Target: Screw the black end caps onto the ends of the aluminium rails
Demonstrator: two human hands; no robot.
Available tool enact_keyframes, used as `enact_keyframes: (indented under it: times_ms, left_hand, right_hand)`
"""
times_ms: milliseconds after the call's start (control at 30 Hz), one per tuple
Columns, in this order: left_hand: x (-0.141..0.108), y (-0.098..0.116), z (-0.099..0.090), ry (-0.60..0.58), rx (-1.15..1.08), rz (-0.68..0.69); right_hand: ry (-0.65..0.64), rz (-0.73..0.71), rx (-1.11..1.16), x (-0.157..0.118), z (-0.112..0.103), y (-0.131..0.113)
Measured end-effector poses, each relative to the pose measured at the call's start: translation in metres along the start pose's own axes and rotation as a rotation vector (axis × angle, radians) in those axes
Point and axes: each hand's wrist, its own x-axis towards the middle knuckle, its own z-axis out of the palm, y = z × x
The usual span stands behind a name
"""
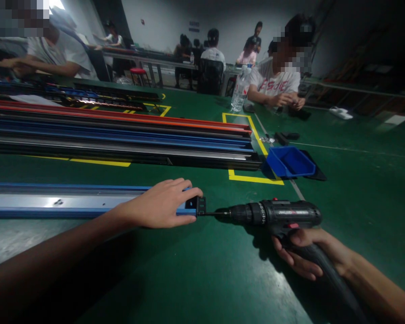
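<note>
Wide green tabletop (195,270) around drill (290,212), rail edge (54,213)

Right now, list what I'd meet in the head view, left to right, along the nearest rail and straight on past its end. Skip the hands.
Blue-edged metal rail → black end cap → thin driver bit → black cordless drill.
</note>
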Motion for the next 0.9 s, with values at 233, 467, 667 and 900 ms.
enact_keyframes:
  times_ms: [233, 467, 667, 900]
  left_hand:
    - [-0.0005, -0.0008, 0.0009, 0.008, 0.013, 0.006]
    - [0.0000, 0.0000, 0.0018, 0.030, 0.001, 0.009]
    - [0.0003, -0.0011, 0.0016, 0.006, -0.004, -0.002]
    - [0.0011, -0.0007, 0.0007, -0.020, 0.005, -0.013]
  right_hand:
    - [0.011, -0.006, 0.005, 0.0010, 0.0037, 0.0002]
    - [0.048, 0.013, -0.007, -0.0031, -0.0026, 0.0041]
    - [0.041, 0.013, -0.007, -0.0027, -0.0015, 0.0036]
    - [0.058, 0.022, 0.010, -0.0023, 0.0012, 0.0022]
